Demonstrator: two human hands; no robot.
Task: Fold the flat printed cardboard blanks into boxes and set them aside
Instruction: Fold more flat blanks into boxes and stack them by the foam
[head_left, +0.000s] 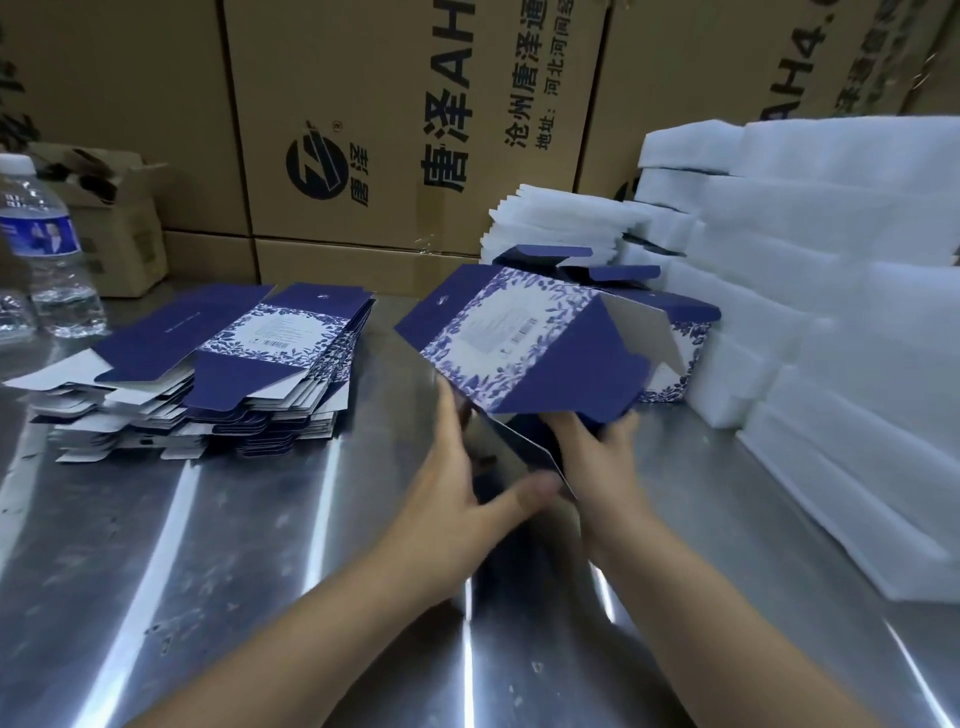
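Your right hand (597, 457) has its grip around the half-folded box (519, 338). Your left hand (457, 467) presses its flap (530, 452), grip released.

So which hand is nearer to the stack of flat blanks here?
Left. The left hand touches the near flap of the half-folded box, to the right of the stack of flat blanks; the right hand grips the box's near edge, farther right.

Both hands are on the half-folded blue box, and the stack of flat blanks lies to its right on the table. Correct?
No. The head view shows the stack of flat blanks to the left of the box; the left hand and right hand are on it.
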